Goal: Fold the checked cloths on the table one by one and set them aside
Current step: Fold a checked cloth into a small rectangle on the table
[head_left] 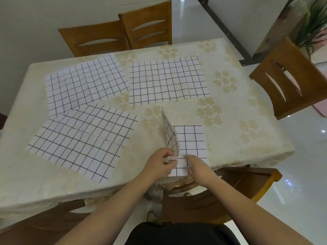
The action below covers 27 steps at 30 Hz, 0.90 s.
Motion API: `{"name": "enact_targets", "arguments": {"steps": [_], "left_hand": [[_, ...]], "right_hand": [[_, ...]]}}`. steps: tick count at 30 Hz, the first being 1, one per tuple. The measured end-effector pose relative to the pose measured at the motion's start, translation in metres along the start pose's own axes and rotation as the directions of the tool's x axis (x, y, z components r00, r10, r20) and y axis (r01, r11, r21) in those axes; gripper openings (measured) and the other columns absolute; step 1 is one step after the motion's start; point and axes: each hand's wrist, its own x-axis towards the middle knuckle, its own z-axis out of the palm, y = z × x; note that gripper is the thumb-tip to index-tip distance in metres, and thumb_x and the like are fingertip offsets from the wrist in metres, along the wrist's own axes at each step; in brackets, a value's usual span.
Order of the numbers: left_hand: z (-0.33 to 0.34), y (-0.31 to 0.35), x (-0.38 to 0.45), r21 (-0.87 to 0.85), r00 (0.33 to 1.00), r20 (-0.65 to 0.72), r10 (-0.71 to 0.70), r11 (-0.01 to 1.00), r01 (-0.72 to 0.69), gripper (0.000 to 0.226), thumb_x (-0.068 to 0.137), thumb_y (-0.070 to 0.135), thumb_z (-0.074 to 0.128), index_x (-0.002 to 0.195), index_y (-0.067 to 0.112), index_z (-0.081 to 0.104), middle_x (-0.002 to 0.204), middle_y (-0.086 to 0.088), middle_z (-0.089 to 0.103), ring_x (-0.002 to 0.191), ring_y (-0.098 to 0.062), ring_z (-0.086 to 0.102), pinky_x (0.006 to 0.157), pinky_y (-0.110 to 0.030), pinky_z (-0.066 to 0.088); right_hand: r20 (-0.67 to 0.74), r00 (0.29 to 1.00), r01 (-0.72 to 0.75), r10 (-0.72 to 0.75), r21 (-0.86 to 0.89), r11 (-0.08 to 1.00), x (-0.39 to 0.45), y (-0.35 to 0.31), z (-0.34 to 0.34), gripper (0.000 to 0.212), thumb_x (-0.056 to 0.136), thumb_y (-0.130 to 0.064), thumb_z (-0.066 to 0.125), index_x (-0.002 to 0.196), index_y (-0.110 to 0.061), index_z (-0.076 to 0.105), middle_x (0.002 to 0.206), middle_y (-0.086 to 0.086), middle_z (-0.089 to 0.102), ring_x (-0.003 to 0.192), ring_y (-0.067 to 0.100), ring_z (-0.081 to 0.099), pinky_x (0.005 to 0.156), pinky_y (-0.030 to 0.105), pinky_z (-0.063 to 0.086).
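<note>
Dark clothing (178, 233) fills the bottom edge of the head view, and from it two bare forearms reach up toward the near edge of a table (230, 121) covered in a cream cloth with a pale flower pattern. Both hands meet over a partly folded checked cloth (192, 144), white with thin dark grid lines, which lies at the near edge of the table, right of centre. At the cloth's near left corner, the left hand (161, 162) has its fingers curled and pinches the lifted edge between thumb and fingers; from that pinch a flap of the cloth (169, 133) stands up off the table, rising in a narrow curved sheet toward the far side. Just beside it, the right hand (196, 165) lies on the flat part of the cloth with its fingers bent and their tips pressing the fabric down; whether it grips anything cannot be told. Three more checked cloths lie spread open and flat: one near the person on the left (83, 140), turned at an angle; one at the far left (85, 84), its near corner overlapped by the first; and one at the far middle (166, 80), apart from the others. Wooden chairs stand around the table: two at the far side (123, 32), one to the right (290, 85), and one tucked under the near edge (230, 188). Green leaves of a plant (313, 20) show in the top right corner.
</note>
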Motion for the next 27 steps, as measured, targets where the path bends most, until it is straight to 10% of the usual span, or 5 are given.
{"name": "enact_targets", "arguments": {"steps": [9,27], "left_hand": [[0.05,-0.004,0.016,0.205,0.967,0.246,-0.073,0.979,0.022,0.029,0.084,0.042,0.067,0.109,0.033,0.056,0.11,0.018,0.05,0.101,-0.004,0.053,0.082,-0.023,0.047],[0.027,-0.038,0.092,0.087,0.861,-0.224,-0.457,0.87,0.484,0.035,0.095,0.021,0.054,0.129,0.009,0.053,0.123,-0.01,0.059,0.107,-0.027,0.058,0.092,-0.032,0.048]], "right_hand": [[-0.12,0.925,-0.322,0.36,0.25,0.913,-0.01,0.046,-0.04,0.044,0.099,-0.008,0.041,0.141,-0.016,0.042,0.142,0.007,0.049,0.123,0.024,0.053,0.099,0.033,0.043],[0.022,0.806,-0.512,0.591,0.528,0.678,0.036,0.057,-0.065,0.041,0.097,-0.011,0.043,0.137,-0.012,0.05,0.135,0.012,0.054,0.113,0.026,0.054,0.093,0.032,0.043]]}}
